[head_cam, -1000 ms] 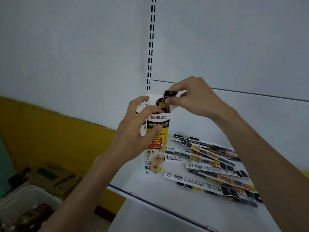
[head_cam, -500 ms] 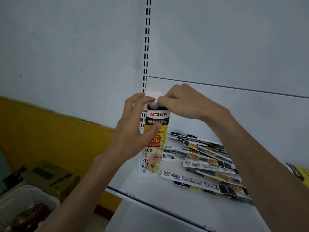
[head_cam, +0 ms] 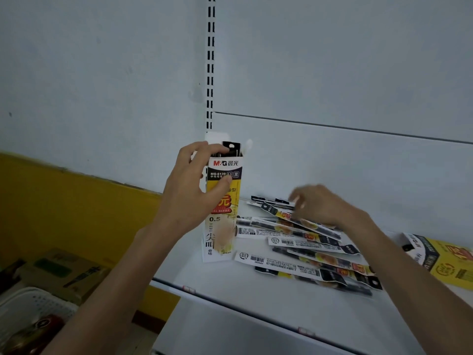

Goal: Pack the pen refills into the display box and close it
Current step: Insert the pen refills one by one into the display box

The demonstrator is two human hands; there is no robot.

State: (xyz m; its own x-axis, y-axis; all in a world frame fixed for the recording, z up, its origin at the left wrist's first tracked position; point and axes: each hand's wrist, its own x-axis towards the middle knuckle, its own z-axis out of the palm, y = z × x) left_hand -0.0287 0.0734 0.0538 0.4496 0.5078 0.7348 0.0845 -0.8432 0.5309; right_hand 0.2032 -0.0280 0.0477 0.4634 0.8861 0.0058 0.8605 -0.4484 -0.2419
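Note:
The tall yellow, white and black display box (head_cam: 223, 231) stands upright on the white shelf (head_cam: 256, 298). Its top flaps are open and black refill packet ends stick out of it. My left hand (head_cam: 189, 190) grips the box's upper part from the left. Several flat pen refill packets (head_cam: 302, 254) lie fanned out on the shelf to the right of the box. My right hand (head_cam: 322, 206) is down on the far end of that pile, blurred, its fingers touching the topmost packets; whether it holds one is unclear.
A second yellow box (head_cam: 445, 262) lies flat at the shelf's right edge. Behind is the white back panel with a slotted upright (head_cam: 210, 73). Below left are a brown carton (head_cam: 58, 272) and a white basket (head_cam: 28, 311) beside a yellow wall.
My right hand left the box's open top and dropped right onto the refill pile. The left hand kept its hold on the box.

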